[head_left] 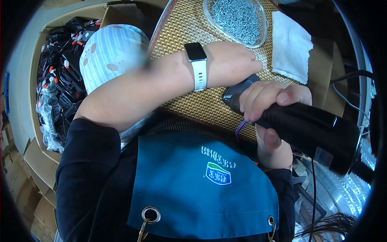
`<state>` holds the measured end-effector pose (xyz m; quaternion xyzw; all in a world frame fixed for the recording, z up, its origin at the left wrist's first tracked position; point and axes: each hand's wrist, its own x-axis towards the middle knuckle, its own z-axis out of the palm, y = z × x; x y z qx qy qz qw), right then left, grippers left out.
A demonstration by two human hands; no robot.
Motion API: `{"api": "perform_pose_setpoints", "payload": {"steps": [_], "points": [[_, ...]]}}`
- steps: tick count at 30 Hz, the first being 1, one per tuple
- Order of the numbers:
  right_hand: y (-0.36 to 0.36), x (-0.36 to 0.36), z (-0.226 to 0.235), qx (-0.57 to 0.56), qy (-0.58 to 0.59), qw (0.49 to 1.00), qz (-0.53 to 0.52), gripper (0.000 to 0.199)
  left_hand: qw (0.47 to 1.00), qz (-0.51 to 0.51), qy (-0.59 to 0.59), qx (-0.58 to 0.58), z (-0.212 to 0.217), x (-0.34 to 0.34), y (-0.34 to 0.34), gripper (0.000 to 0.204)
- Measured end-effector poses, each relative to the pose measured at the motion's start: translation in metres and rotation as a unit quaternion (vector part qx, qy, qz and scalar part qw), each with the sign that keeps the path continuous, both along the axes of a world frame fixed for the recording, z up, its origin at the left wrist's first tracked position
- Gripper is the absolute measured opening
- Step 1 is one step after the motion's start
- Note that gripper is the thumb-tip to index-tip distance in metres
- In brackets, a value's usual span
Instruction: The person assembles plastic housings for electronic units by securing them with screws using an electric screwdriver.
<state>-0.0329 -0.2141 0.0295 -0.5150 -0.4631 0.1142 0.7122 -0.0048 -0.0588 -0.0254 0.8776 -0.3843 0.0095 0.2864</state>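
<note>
Left hand mostly hidden: back of the hand shows at upper centre, fingers curl down out of sight, so cannot tell whether they grip anything. It sits just beside a dark, flat-faced part, right of centre, which both hands partly cover. Right hand is closed around a black power tool slanting across centre right. The tool's front end is hard to separate from the dark part; its cord end runs into the black fisheye rim. Thin coloured wires show below the right fingers, ends unclear. A blurred patch crosses the left forearm near the striped, spotted fabric at upper left.

Writing: teal apron at bottom centre has white print plus a blue-green emblem. Small label on the tool, too small to make out. Watch on the left wrist, screen dark.

Surface is a tan woven mat, centre to top. Clear tub of silvery screws at top centre, cut by the frame edge; white cloth beside it at upper right. Big carton at left holds jumbled black parts with wires. More cardboard at lower left; shiny ribbed material at lower right, hard to identify.
</note>
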Motion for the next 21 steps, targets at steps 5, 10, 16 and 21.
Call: {"api": "perform_pose_setpoints", "payload": {"steps": [5, 10, 16, 21], "points": [[0.0, -0.001, 0.001, -0.055, -0.005, 0.998, -0.034, 0.054, 0.999, 0.001, 0.023, 0.04, 0.009, -0.001, -0.001, 0.018], [0.001, -0.003, -0.005, -0.032, 0.009, 0.998, -0.061, 0.062, 0.997, 0.003, 0.038, 0.073, 0.009, 0.0, -0.001, 0.017], [0.006, -0.006, -0.001, -0.021, 0.056, 0.997, -0.046, 0.057, 0.999, 0.011, 0.019, 0.048, 0.001, 0.001, -0.004, 0.017], [0.0, 0.009, -0.01, 0.046, 0.017, 0.998, 0.043, 0.051, 0.999, 0.024, 0.002, 0.044, 0.001, 0.001, -0.004, 0.016]]}}
